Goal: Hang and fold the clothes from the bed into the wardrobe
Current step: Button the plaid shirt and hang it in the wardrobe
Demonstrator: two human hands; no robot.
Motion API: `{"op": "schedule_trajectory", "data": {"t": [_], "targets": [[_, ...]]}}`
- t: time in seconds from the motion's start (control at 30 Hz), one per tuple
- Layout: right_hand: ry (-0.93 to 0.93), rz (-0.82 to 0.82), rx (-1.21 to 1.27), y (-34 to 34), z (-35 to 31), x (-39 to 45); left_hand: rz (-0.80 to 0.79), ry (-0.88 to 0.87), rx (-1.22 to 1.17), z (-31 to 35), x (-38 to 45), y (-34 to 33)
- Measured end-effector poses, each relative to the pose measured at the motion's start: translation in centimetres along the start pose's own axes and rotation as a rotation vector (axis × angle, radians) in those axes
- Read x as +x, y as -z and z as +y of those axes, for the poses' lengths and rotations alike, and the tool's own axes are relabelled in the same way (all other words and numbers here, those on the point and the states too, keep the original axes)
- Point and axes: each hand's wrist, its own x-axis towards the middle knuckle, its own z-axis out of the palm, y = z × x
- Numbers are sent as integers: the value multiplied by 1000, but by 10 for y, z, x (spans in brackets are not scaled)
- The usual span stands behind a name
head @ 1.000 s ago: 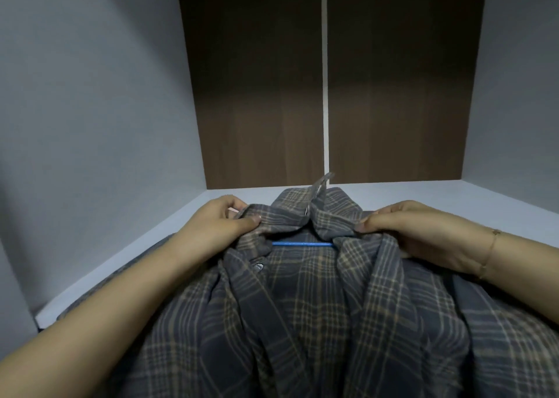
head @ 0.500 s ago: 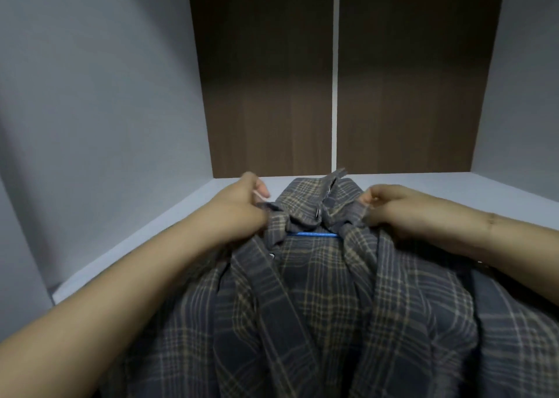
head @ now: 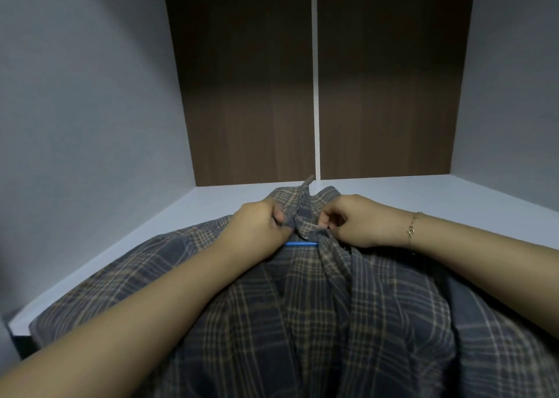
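Two hands work at the collar of a dark grey plaid shirt that lies spread on a pale shelf inside the wardrobe. The left hand has its fingers curled round the left side of the collar and grips the fabric. The right hand has its fingers curled and pinches the right side of the collar; a thin bracelet sits on that wrist. The two hands are close together, with a strip of collar standing up between them.

A short length of blue hanger bar shows just below the collar, between the two hands, with shirt fabric covering the rest of it.

The shirt body runs from the collar toward the camera and overhangs the front edge of the shelf at lower left. The shelf surface is smooth and light grey-white. Grey side walls stand left and right of the compartment. The back panel is dark brown wood grain, split by a narrow pale vertical strip down the middle. Lighting is dim, with the upper part of the back panel in deeper shadow.
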Motion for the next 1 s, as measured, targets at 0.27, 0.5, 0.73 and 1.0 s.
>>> {"op": "schedule_trajectory", "data": {"t": [0.27, 0.5, 0.73, 1.0], "targets": [[193, 38, -70, -7, -9, 25, -80, -52, -267, -9, 5, 1], [380, 113, 155, -15, 5, 30, -224, 22, -651, -14, 7, 7], [294, 34, 481, -21, 10, 28, -123, -17, -364, -11, 9, 1], [201, 138, 552, -27, 10, 31, -23, -110, -207, 1, 0, -1]]}}
